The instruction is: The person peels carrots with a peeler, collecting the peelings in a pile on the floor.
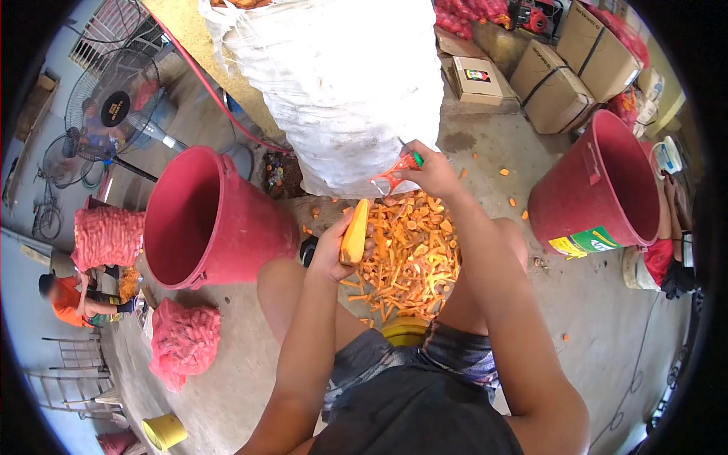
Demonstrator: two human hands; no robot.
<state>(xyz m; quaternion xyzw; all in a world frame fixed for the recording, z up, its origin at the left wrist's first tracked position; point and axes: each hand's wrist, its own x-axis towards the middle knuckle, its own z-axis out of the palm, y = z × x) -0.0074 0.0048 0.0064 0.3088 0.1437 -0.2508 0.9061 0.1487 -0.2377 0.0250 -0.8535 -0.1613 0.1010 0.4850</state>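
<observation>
My left hand [334, 249] is closed round a peeled orange carrot [355, 233], its upper end pointing away from me. To its upper right, my right hand [434, 173] grips a peeler [398, 173] with a red-orange body and a green part near the fingers. Peeler and carrot are apart. Below both hands, between my legs, lies a heap of orange peelings and carrot pieces [409, 258]. A large white woven sack [356, 91] stands just beyond the hands.
Red tubs stand at left [258, 220] and right [557, 197]. Left are a standing fan [114, 106], red mesh sacks [186, 341], a yellow bucket [164, 431] and a seated person [68, 299]. Cardboard boxes [550, 87] sit back right; another person [660, 258] is partly visible at right.
</observation>
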